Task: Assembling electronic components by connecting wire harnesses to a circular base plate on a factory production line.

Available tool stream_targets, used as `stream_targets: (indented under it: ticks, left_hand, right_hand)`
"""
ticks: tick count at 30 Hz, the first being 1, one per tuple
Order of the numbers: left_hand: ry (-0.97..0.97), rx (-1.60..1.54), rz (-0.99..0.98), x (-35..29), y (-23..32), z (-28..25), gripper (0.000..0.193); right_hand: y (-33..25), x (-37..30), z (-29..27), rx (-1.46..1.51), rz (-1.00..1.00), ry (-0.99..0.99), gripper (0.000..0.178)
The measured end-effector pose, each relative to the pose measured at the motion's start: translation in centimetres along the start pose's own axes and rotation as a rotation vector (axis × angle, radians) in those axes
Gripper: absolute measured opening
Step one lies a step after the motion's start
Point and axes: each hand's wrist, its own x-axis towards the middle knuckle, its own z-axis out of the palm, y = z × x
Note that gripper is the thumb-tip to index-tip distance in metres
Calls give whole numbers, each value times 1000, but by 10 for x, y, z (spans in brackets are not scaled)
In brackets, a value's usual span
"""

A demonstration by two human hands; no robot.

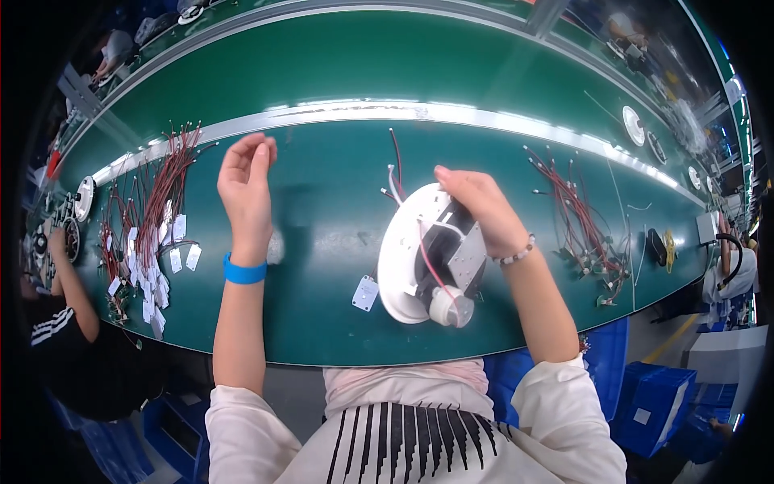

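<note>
My right hand (488,211), with a beaded bracelet at its wrist, grips the upper edge of a round white device housing (394,266). The housing is tilted on its side, its inner face turned right. On that face sit a black box-like part, a metal plate (466,260), a small white cylindrical motor (450,309) and a pinkish-red wire. My left hand (248,181), above a blue wristband, is raised over the table left of the housing. Its fingers are curled in against the thumb; whatever they hold, if anything, cannot be made out. A small white circuit board (365,293) with wires lies beside the housing, partly hidden.
Bundled red-brown wires with white boards (153,250) lie on the green table (322,323) at left. Another wire bundle (576,210) lies at right, near black and yellow parts (661,248). A co-worker's arm (76,290) is at far left. Blue bins (651,403) stand below the edge.
</note>
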Motion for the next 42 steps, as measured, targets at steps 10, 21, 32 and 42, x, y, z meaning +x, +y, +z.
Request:
stream_targets:
  ticks: [10, 21, 32, 42]
  left_hand:
    - [-689, 76, 179, -43, 19, 24, 32]
    - [-517, 421, 22, -3, 26, -21, 32]
    - [-402, 318, -96, 8, 15, -29, 34]
    - [-415, 279, -118, 13, 4, -34, 33]
  right_hand:
    - [4, 31, 30, -313, -147, 107, 34]
    - [-3, 73, 43, -1086, -634, 357, 39]
    - [36, 42, 26, -1944, -466, 135, 7]
    - [22, 117, 17, -1717, -375, 462, 10]
